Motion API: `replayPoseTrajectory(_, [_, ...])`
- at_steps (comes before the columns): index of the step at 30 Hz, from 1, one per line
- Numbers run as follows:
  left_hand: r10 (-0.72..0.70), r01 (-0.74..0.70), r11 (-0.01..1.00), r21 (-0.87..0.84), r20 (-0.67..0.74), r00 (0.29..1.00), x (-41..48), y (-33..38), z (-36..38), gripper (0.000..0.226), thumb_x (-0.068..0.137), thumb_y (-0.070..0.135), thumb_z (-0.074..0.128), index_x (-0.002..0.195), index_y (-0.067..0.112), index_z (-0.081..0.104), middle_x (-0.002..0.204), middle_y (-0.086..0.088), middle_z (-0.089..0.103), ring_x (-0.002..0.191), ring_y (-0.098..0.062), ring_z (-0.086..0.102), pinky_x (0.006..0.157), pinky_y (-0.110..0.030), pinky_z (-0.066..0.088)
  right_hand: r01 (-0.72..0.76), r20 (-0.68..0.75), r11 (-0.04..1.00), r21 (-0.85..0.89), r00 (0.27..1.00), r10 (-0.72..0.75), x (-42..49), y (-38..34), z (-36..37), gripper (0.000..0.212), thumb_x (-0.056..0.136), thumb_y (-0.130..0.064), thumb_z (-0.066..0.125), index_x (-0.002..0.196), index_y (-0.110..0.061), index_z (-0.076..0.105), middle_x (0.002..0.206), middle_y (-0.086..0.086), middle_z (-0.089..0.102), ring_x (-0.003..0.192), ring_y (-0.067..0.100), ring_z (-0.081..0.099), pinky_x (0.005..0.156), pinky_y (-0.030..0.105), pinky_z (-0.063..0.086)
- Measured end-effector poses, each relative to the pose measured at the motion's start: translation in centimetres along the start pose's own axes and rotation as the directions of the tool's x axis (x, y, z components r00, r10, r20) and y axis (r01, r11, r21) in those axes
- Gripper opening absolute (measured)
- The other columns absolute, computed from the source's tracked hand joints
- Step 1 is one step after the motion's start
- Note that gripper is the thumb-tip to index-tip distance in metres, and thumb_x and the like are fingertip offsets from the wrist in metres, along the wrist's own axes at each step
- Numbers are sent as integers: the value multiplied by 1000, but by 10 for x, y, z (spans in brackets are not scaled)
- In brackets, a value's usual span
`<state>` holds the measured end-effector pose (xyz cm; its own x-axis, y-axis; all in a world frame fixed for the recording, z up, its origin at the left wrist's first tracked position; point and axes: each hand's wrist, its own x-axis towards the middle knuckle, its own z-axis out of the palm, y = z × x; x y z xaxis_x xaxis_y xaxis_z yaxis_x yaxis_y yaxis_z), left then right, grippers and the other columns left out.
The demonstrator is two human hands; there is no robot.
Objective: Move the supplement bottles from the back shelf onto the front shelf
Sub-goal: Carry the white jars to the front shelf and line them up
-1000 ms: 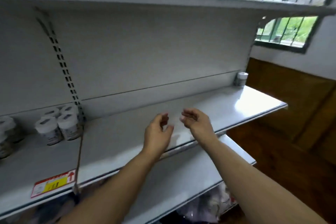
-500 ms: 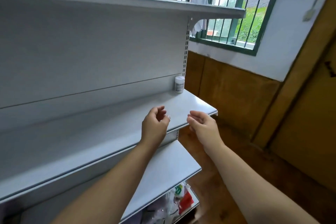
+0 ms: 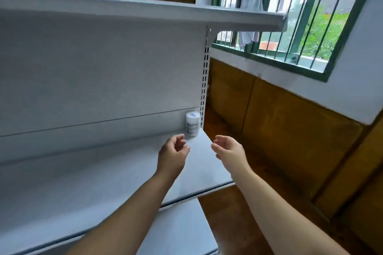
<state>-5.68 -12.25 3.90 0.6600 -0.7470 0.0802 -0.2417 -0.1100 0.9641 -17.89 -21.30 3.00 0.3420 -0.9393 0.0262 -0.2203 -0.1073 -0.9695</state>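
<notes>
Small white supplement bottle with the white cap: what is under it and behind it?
The small white supplement bottle stands on the white metal shelf, right in front of the white back panel, beside the slotted upright. The panel hides whatever lies beyond it.

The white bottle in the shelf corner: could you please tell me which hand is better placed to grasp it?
Probably the left hand: empty, fingertips just short of the bottle. The right hand is farther off, beyond the end of the shelf.

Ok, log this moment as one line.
bottle: upright, back corner of shelf | left hand: empty, near bottle | right hand: empty
</notes>
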Motion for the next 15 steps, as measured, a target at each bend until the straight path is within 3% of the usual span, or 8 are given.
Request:
replayPoseTrajectory(6, [-141,137,990,-31,-183,973,39,-17,39,35,85,10,57,121,13,54,114,-5,62,95,-13,57,89,-26,45,-27,246,1000,5,969,24,77,25,2,43,84,-14,65,125,-14,52,123,8,58,110,22,57,93,35,49])
replayPoseTrajectory(11, [-183,188,982,-5,-251,951,78,-25,57,39,83,9,58,122,11,54,116,-8,62,92,-15,58,90,-27,44,-24,296,1000,-12,955,27,122,35,14,49,83,-6,63,129,-11,48,128,10,55,115,21,55,94,32,47])
replayPoseTrajectory(15, [-226,236,971,19,-231,946,106,-37,73,45,84,9,56,128,11,49,123,-8,58,108,-19,58,94,-27,43,-29,313,999,-38,949,39,147,45,29,54,83,-1,62,133,-12,44,133,8,51,121,20,51,92,27,43])
